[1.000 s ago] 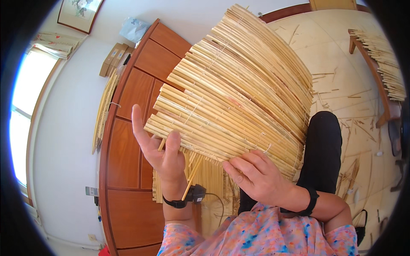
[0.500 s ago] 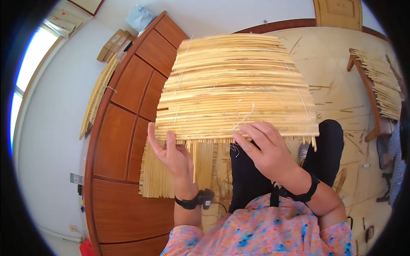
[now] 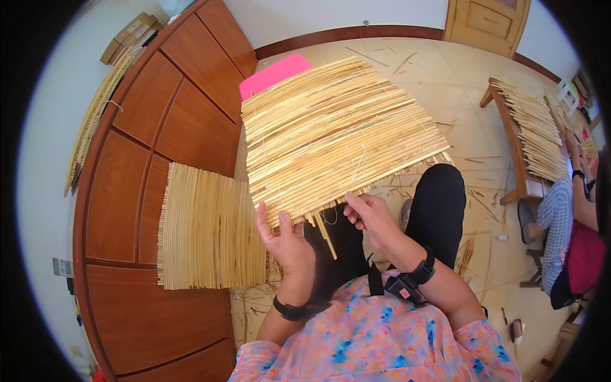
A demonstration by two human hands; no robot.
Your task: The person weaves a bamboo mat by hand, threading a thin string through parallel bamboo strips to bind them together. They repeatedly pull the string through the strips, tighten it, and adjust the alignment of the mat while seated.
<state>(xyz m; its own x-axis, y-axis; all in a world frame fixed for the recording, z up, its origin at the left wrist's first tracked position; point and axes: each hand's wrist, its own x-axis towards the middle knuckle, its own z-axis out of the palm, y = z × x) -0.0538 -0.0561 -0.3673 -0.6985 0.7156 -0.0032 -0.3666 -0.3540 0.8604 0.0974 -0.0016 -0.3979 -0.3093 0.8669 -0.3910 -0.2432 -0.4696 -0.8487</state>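
Note:
A mat of straw-coloured reed stalks (image 3: 337, 127), bound in rows with white thread, lies tilted in front of me above my legs. Its near left corner is held in my left hand (image 3: 287, 245), thumb and fingers gripping the edge. My right hand (image 3: 372, 219) pinches the middle of the near edge, thumb uppermost and the other fingers curled beneath. A loose white thread (image 3: 361, 164) lies over the mat just above that thumb. Between my hands a few stalks (image 3: 326, 235) jut down past the edge, beside a thin loop of thread.
A second reed mat (image 3: 210, 229) leans by the wooden cabinet (image 3: 159, 305) at left. Something pink (image 3: 273, 75) shows behind my mat. At right, a bench (image 3: 503, 134) bears stalks, with another person (image 3: 579, 210) seated beside it. Stalk scraps litter the floor.
The mat has swung lower and to the left, its right side now raised, uncovering the pink thing. My right hand has come closer to my left along the edge.

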